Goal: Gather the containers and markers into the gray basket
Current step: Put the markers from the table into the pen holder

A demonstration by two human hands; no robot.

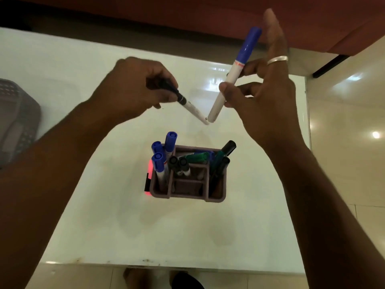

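My left hand (133,86) grips a black-capped white marker (192,108) by its cap end, the barrel slanting down to the right. My right hand (268,94) pinches a blue-capped white marker (233,76), cap pointing up. The two barrel ends nearly touch above the table. Below them stands a mauve compartmented holder (216,197) with several blue, black and green markers upright in it. The gray basket (16,122) lies at the left edge, partly cut off.
The white glossy table (104,226) ends close to me and at the right, where tiled floor (343,142) shows. A red-brown surface (187,11) runs along the far side. A pink and black object (148,180) leans on the holder's left wall.
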